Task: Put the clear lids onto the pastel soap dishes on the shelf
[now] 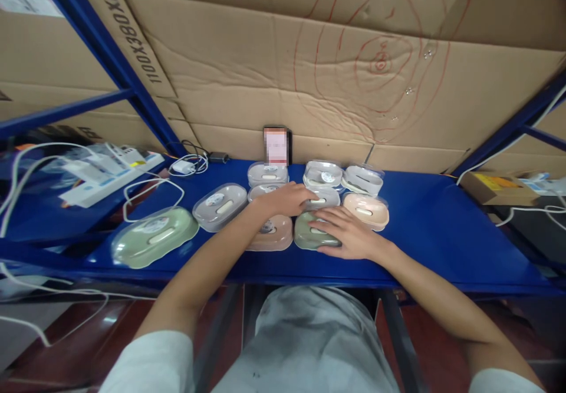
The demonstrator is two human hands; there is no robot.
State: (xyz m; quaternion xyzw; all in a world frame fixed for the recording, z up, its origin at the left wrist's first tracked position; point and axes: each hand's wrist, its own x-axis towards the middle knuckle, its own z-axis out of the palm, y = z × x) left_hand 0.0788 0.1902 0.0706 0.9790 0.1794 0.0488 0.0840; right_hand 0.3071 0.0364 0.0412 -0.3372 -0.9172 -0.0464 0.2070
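Several oval plastic boxes with clear lids lie grouped in front of me. My left hand (292, 199) reaches across to a grey box (325, 199), its bent fingers closed at that box's left edge. Over the green box (315, 232) in the front row, my right hand (351, 232) rests with fingers spread, its fingertips near the grey box. Under my left wrist sits a pinkish-brown box (276, 235), partly covered by the forearm. A peach box (366, 210) stands just right of the grey one. The undersides of my left fingers are hidden.
Farther left lie another grey box (220, 207) and a larger green box (155, 235). Behind the group, a phone (276, 146) leans on the cardboard wall (230, 74). Power strips (110, 179) and white cables are at left; a small carton (495, 189) is at right.
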